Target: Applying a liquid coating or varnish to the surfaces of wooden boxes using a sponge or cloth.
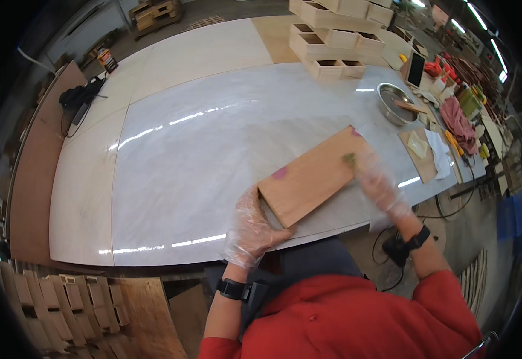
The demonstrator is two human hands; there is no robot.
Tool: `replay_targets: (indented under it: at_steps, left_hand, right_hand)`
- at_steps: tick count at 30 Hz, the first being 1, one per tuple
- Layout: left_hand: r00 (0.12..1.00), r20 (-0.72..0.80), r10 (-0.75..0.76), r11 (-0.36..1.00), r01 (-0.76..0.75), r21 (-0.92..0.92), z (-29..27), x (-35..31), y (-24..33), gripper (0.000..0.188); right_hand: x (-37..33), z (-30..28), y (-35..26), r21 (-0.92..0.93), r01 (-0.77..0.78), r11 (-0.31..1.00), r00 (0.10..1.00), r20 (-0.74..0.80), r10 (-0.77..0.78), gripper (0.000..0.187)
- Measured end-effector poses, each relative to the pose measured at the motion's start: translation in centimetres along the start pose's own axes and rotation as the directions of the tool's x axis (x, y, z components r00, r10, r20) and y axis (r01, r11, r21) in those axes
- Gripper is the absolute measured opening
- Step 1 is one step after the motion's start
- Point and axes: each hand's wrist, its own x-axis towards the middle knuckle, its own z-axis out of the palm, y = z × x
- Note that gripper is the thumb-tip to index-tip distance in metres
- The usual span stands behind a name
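Note:
A rectangular wooden piece (312, 176) lies aslant near the table's front edge, its broad brown face up. Two pinkish-purple patches mark that face; whether the piece is a box or a plain panel I cannot tell. My left hand (254, 230), in a clear plastic glove, grips its left end, thumb at the near corner and fingers along the far side. At the right end is my right hand (380, 188), also gloved and smeared by motion. Beside its fingers a small green patch (349, 160) shows on the wood; what it is stays unclear.
Plastic-like sheeting covers the pale table (177, 161). Stacked wooden boxes (333, 42) stand at the back. To the right are a metal bowl (386, 113) with a wooden stick, a white cloth (438, 152) and a phone (415, 69). A black bag (81, 94) lies far left.

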Motion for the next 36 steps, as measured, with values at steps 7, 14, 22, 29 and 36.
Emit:
replay_targets:
  at_steps: [7,14,22,29,36]
  left_hand:
    - [0.998,0.018,-0.063,0.997,0.063,-0.034,0.8,-0.5,-1.9,0.086]
    - [0.996,0.075,-0.053,0.987,0.063,-0.145,1.0,-0.4,-1.8,0.088]
    - [0.995,0.052,-0.087,0.977,0.096,-0.191,0.7,-0.5,-1.7,0.087]
    - [0.996,0.047,-0.074,0.997,0.075,-0.030,1.0,-0.6,-1.8,0.091]
    - [0.990,0.079,-0.116,0.972,0.130,-0.195,1.2,-0.8,-3.0,0.096]
  right_hand:
    - [14.1,-14.4,-3.8,0.787,-0.212,0.579,0.969,0.246,0.020,0.004]
    - [4.0,-2.1,2.9,-0.011,-0.068,0.998,0.998,-0.007,0.068,0.011]
    - [7.9,-7.3,0.3,0.694,-0.423,0.583,0.905,0.364,0.223,0.033]
    - [6.1,9.8,1.8,0.958,-0.281,-0.056,0.787,0.264,0.558,0.029]
    - [5.9,3.3,4.1,0.869,-0.468,0.159,0.857,0.402,0.324,0.032]
